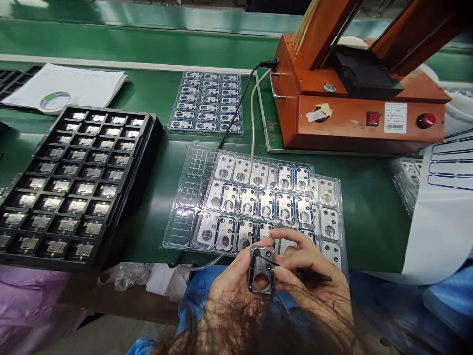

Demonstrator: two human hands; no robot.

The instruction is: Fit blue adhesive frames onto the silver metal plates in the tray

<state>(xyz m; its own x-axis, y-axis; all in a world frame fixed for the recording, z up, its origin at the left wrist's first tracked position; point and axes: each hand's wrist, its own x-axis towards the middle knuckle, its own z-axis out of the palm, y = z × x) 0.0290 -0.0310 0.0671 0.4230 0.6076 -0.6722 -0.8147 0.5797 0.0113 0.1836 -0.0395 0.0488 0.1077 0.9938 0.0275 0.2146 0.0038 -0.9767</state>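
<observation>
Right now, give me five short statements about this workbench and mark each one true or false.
1. The left hand holds a small metal frame part. True.
2. The right hand holds a thin dark tool against that part. True.
3. The black tray lies right of the clear tray. False: it lies to its left.
4. The roll of tape rests on the orange machine. False: it rests on white paper at far left.
5. The machine has a red switch. True.
</observation>
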